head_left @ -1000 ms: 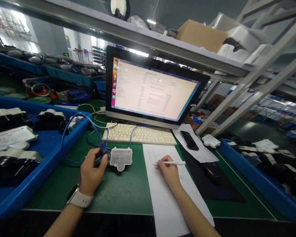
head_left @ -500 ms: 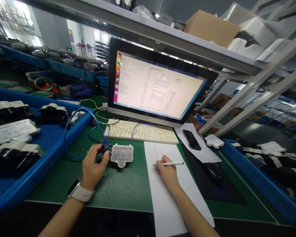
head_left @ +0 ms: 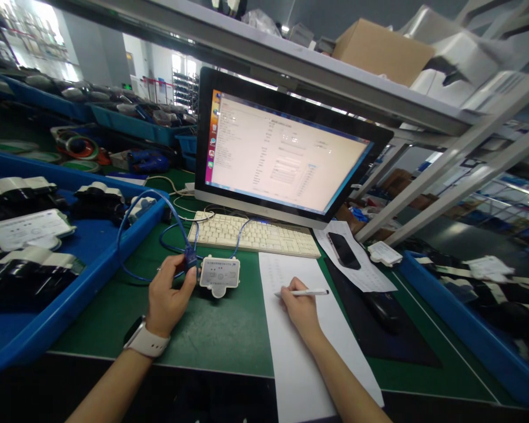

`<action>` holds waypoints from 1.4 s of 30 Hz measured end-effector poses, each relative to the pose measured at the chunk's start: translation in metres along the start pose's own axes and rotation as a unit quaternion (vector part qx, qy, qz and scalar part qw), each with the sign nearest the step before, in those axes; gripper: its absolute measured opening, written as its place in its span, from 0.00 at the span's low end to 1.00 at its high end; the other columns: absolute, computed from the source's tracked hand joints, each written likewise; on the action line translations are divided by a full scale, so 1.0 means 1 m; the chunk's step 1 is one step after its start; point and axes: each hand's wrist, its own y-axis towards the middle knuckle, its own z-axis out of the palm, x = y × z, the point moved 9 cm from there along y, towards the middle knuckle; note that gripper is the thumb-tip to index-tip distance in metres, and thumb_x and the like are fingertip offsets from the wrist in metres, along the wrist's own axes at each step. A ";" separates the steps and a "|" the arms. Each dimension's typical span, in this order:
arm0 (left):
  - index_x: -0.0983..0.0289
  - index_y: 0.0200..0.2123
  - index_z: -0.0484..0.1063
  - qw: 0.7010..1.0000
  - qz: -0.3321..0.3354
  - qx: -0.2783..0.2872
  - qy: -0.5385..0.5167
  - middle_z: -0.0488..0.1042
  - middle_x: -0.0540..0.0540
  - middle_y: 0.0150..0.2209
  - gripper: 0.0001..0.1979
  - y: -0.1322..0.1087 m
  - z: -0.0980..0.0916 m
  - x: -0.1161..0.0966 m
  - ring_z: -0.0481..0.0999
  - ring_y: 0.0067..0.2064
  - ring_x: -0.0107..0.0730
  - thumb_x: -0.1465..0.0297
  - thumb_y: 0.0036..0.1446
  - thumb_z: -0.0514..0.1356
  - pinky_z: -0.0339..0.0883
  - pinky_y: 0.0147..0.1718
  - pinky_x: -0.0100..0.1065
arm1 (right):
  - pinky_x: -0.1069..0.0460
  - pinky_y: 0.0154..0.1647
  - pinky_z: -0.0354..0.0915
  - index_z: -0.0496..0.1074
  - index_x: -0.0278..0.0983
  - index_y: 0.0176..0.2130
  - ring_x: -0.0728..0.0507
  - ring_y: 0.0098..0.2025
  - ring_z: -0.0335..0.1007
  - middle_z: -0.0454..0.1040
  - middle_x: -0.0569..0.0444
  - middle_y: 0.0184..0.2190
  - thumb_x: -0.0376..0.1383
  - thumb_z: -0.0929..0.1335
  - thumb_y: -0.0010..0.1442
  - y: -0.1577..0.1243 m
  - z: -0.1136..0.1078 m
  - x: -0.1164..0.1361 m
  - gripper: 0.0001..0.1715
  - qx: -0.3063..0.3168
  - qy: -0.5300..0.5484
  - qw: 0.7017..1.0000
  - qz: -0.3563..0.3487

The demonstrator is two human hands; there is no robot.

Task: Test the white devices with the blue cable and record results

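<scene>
Between thumb and fingers, my left hand (head_left: 170, 296) pinches the dark blue plug (head_left: 190, 257) of a blue cable (head_left: 122, 235). Just right of the plug lies a small white module (head_left: 220, 275) with a printed label and a rounded tab at its front; no red light shows on it. My right hand (head_left: 300, 305) is closed round a white pen (head_left: 311, 292), its tip on a long white sheet of paper (head_left: 286, 346). Rows of faint marks run down the sheet's upper left part.
Behind my hands stand a cream keyboard (head_left: 255, 236) and a lit monitor (head_left: 286, 155). A phone (head_left: 344, 251) lies on papers at the right, above a black mouse (head_left: 381, 311). Blue trays (head_left: 94, 273) of black-and-white parts flank the green bench at left and right.
The red light on the white module has gone out. Both hands keep nearly the same place, with the plug and the pen still held; the whole view has shifted slightly.
</scene>
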 end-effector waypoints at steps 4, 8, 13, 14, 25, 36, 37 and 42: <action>0.65 0.40 0.65 1.000 0.006 -0.001 -0.002 0.68 0.54 0.35 0.10 0.000 0.000 -0.001 0.71 0.37 0.32 0.68 0.55 0.55 0.66 0.37 0.33 | 0.54 0.18 0.53 0.53 0.41 0.18 0.49 0.15 0.57 0.62 0.62 0.11 0.36 0.63 0.48 0.000 -0.001 -0.004 0.14 -0.005 0.004 1.000 0.008; 0.64 0.40 0.64 1.000 -0.006 0.002 -0.007 0.68 0.54 0.35 0.10 0.000 0.001 0.001 0.71 0.37 0.32 0.67 0.55 0.55 0.67 0.38 0.33 | 0.54 0.19 0.54 0.54 0.41 0.17 0.49 0.16 0.57 0.61 0.62 0.11 0.36 0.63 0.48 0.000 -0.002 0.000 0.13 -0.011 -0.012 1.000 -0.006; 0.64 0.40 0.64 1.000 -0.011 0.007 -0.006 0.68 0.54 0.35 0.10 0.000 0.001 0.001 0.72 0.37 0.33 0.66 0.55 0.55 0.67 0.38 0.33 | 0.54 0.20 0.53 0.53 0.41 0.17 0.49 0.17 0.56 0.60 0.62 0.11 0.35 0.63 0.47 0.000 -0.004 -0.001 0.13 -0.018 -0.019 1.000 -0.006; 0.64 0.40 0.64 1.000 -0.011 0.006 -0.005 0.68 0.54 0.35 0.10 0.000 0.001 0.001 0.72 0.37 0.33 0.66 0.55 0.55 0.67 0.38 0.33 | 0.54 0.20 0.53 0.54 0.41 0.17 0.49 0.17 0.56 0.60 0.62 0.11 0.35 0.63 0.47 0.001 -0.005 -0.001 0.13 -0.022 -0.020 1.000 -0.008; 0.64 0.41 0.64 1.000 -0.012 0.002 -0.014 0.68 0.54 0.36 0.11 -0.001 0.001 0.004 0.72 0.37 0.33 0.66 0.55 0.55 0.68 0.38 0.34 | 0.54 0.20 0.52 0.53 0.41 0.17 0.49 0.17 0.55 0.58 0.62 0.11 0.36 0.63 0.47 0.001 -0.006 0.003 0.14 -0.027 -0.028 0.999 -0.020; 0.63 0.40 0.65 0.999 0.011 -0.031 -0.013 0.70 0.55 0.35 0.10 -0.002 -0.003 0.004 0.73 0.36 0.33 0.65 0.56 0.55 0.69 0.36 0.34 | 0.56 0.12 0.42 0.51 0.42 0.18 0.51 0.11 0.46 0.58 0.62 0.08 0.43 0.64 0.45 0.013 -0.013 -0.023 0.16 -0.032 0.110 0.990 0.077; 0.63 0.40 0.65 0.999 0.014 -0.034 -0.011 0.70 0.55 0.35 0.10 -0.001 -0.003 0.004 0.73 0.36 0.33 0.65 0.56 0.55 0.70 0.35 0.34 | 0.57 0.11 0.40 0.51 0.42 0.18 0.52 0.11 0.46 0.57 0.62 0.07 0.43 0.64 0.44 0.016 -0.014 -0.024 0.16 -0.029 0.110 0.990 0.078; 0.63 0.40 0.66 0.999 0.016 -0.038 -0.009 0.71 0.55 0.35 0.09 -0.001 -0.004 0.004 0.74 0.36 0.34 0.66 0.56 0.55 0.70 0.35 0.34 | 0.56 0.12 0.44 0.53 0.41 0.17 0.52 0.12 0.48 0.58 0.61 0.08 0.44 0.66 0.45 0.025 -0.024 -0.032 0.18 -0.029 0.091 0.995 0.033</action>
